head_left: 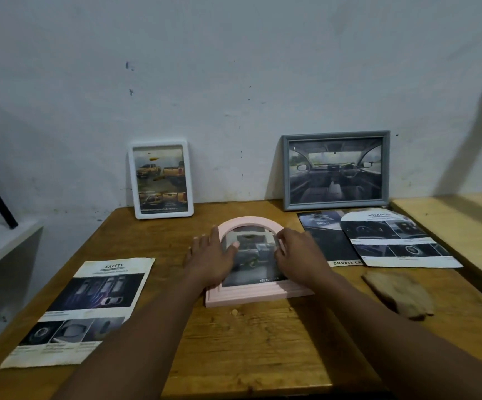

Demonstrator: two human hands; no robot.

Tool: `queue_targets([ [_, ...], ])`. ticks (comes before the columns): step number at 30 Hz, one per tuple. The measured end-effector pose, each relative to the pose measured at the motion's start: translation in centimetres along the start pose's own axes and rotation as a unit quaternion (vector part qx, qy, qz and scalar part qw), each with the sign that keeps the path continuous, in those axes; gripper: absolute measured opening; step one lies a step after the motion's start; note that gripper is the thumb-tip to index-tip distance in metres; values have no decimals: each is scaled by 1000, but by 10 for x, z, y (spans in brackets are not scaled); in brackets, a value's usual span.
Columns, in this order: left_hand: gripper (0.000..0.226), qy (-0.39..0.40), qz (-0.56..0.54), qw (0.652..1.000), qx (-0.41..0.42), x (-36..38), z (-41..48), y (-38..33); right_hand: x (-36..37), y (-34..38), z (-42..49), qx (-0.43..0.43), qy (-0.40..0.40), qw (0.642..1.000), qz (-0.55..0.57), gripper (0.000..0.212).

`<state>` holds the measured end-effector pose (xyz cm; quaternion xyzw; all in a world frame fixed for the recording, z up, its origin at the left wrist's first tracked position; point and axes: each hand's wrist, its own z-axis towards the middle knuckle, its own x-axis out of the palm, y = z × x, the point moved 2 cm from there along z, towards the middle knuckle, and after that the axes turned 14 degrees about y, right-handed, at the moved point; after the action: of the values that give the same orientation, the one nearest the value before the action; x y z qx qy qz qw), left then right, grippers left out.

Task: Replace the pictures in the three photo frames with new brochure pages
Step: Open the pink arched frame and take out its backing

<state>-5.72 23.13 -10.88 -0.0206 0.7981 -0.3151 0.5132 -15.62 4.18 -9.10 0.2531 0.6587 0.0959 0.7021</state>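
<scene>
A pink arch-topped frame (pixel 251 294) with ridged moulding lies flat at the middle of the grainy brown wooden counter (pixel 248 342). The left hand (pixel 211 258) rests flat on its left side, fingers spread. The right hand (pixel 297 255) bends its fingers onto the right rim; blur hides any grip.

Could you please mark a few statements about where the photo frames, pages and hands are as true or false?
1. The pink arched photo frame lies flat on the brown wooden table. True.
2. The white rounded photo frame lies flat too. False: it stands against the wall.
3. The left hand and the right hand both touch the pink frame. True.
4. The grey rectangular photo frame is empty. False: it holds a car-interior picture.
5. The white "SAFETY" brochure page lies right of the pink frame. False: it lies left.
</scene>
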Motion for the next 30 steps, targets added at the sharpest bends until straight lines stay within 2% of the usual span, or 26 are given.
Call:
queue_targets([
  [6, 77, -23, 91, 996, 14, 7, 1, 4, 1, -2, 1, -8, 0, 1000, -27, 39],
  [10, 76, -32, 149, 987, 47, 9, 0, -14, -13, -5, -5, -8, 18, 1000, -4, 43],
  [17, 74, 0, 154, 976, 156, 54, -8, -101, -61, -63, -54, 48, -7, 999, 1, 38],
  [22, 75, 29, 174, 952, 250, 95, -21, -161, -85, -105, -101, 71, -23, 996, -43, 36],
  [26, 73, 61, 181, 946, 262, 118, -22, -176, -78, -121, -127, 63, 18, 996, -56, 36],
  [30, 69, 55, 167, 949, 262, 122, -25, -176, -63, -127, -137, 36, -11, 994, -102, 29],
])
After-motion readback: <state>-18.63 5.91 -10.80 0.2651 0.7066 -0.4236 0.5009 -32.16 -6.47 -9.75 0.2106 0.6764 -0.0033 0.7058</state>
